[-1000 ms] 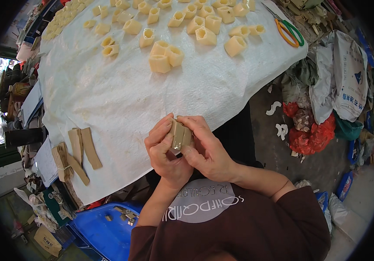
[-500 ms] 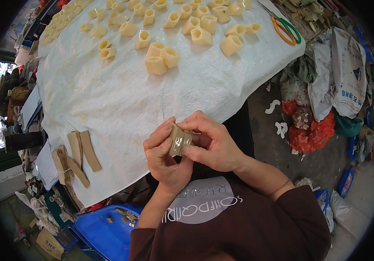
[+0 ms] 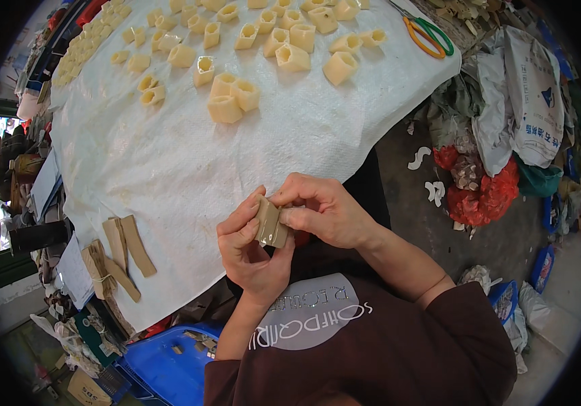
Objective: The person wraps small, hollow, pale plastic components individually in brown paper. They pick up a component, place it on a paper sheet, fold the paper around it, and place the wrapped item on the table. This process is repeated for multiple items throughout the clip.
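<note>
Between my two hands, above the near edge of the table, is a small tan block (image 3: 272, 223) with a shiny, clear-looking wrap on its face. My left hand (image 3: 253, 254) grips it from the left side, fingers and thumb closed round it. The fingers of my right hand (image 3: 321, 213) pinch at the block's upper right side. Those fingers hide part of the block, so I cannot make out what exactly they pinch. Flat brown strips (image 3: 140, 247) lie on the white sheet to the left, beside a tied bundle of similar strips (image 3: 96, 269).
Several pale yellow hollow pieces (image 3: 293, 58) stand across the far part of the white sheet (image 3: 169, 152). Orange-and-green-handled scissors (image 3: 426, 39) lie at the far right edge. A blue tray (image 3: 162, 365) holds small pieces at lower left. Red bags (image 3: 483, 196) and a white sack (image 3: 530, 101) sit right.
The block has turned in my left hand and shows a different face. My right thumb has shifted from its front to its upper right side. The view has shifted slightly.
</note>
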`<state>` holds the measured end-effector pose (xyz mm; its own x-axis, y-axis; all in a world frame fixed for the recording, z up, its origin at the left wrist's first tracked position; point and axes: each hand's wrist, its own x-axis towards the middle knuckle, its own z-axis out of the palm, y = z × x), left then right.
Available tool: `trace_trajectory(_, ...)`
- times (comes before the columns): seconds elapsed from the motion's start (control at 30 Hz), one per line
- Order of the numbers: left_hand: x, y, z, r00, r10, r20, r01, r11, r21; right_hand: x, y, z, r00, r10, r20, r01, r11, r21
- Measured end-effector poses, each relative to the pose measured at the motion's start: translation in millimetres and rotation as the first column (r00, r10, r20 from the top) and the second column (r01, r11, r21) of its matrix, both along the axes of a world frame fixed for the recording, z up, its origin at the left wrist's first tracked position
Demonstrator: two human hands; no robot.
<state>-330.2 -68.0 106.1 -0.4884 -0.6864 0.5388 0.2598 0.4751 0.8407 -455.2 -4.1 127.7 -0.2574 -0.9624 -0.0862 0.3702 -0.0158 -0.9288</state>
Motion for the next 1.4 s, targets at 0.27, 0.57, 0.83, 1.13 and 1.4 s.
trace_trajectory(0.27,3,-4,10,0.994,-0.042,-0.1,0.075,0.935,0.347,-6,0,-1,0.992,-0.014,0.123,0.012,1.0,0.013)
trace_trajectory(0.57,15,-4,17,0.971,-0.116,-0.207,0.231,0.659,0.716,-3,-8,-13,0.969,-0.029,-0.246,-0.043,0.958,-0.282)
trace_trajectory(0.83,9,-2,21,0.961,-0.159,-0.226,0.276,0.552,0.787,-3,-2,-10,0.887,-0.11,-0.449,-0.028,0.956,-0.29)
trace_trajectory(1.13,10,-11,17,0.886,-0.251,-0.39,0.461,0.391,0.796,-6,-7,-6,0.98,-0.032,-0.196,-0.019,0.967,-0.255)
trace_trajectory(1.4,14,-24,25,0.873,-0.488,0.005,0.425,0.766,0.483,-1,-9,-2,0.948,0.153,-0.28,-0.221,0.948,-0.229)
